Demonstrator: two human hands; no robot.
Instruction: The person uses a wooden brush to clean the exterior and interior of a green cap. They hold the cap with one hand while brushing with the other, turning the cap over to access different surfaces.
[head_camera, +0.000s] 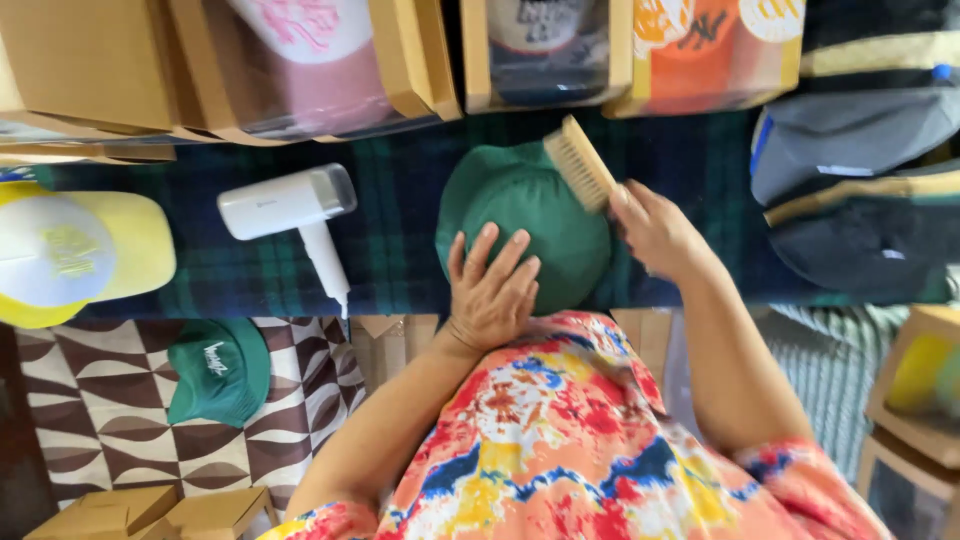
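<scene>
Left hand: my left hand lies flat and open on the green cap, fingers spread, pressing its crown from the 6 o'clock side.
Right hand: my right hand is closed around the handle end of the brush, at 3 o'clock of the cap.
Brush: wooden, pale bristles, tilted; its head rests against the cap's upper right edge, toward 1 o'clock.
Green cap: sits on the surface, on a dark blue-green plaid cloth, near the middle of the view.
Steamer: a white handheld steamer lies on the cloth at 9 o'clock of the cap, apart from it, handle pointing to 5 o'clock.
Yellow cap: a yellow and white cap lies farther out at 9 o'clock, at the cloth's end.
Boxes: brown boxes with clear windows stand in a row at 12 o'clock, caps inside.
Stack: grey and dark caps are piled at 3 o'clock, beyond my right hand.
Floor: a second green cap lies on a brown-and-white patterned rug at 8 o'clock, below the surface edge.
</scene>
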